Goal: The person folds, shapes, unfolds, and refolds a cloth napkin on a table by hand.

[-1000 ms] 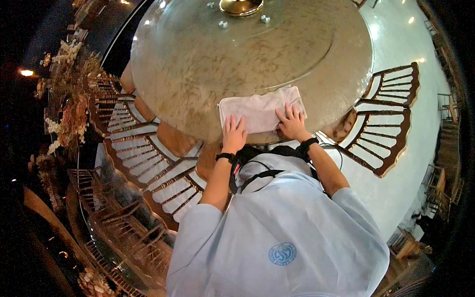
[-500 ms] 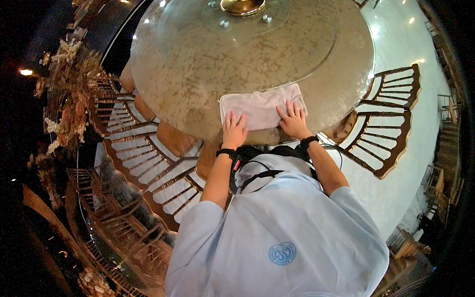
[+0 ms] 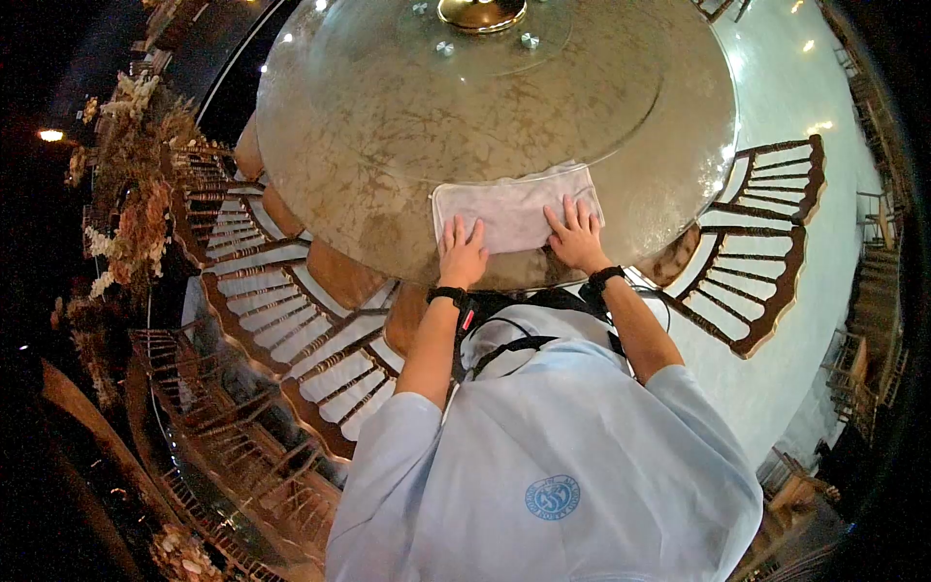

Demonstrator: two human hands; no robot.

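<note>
A pale pinkish cloth [image 3: 504, 204] lies spread flat near the front edge of a round, brown-patterned table [image 3: 378, 126]. Its far edge reaches the rim of the clear glass turntable. My left hand [image 3: 463, 254] rests at the cloth's near left corner, fingers stretched forward onto it. On the right part of the cloth, my right hand [image 3: 579, 238] lies flat with its fingers spread. Neither hand is closed around anything. A dark band circles each wrist.
A shiny gold-coloured piece [image 3: 482, 12] stands at the turntable's middle, with small clear knobs around it. Dark wooden spindle-back chairs [image 3: 752, 281] ring the table on the right and left. Dried flowers [image 3: 126, 213] stand at the far left.
The view has shifted very slightly. Both hands and the cloth stay in practically the same place on the table.
</note>
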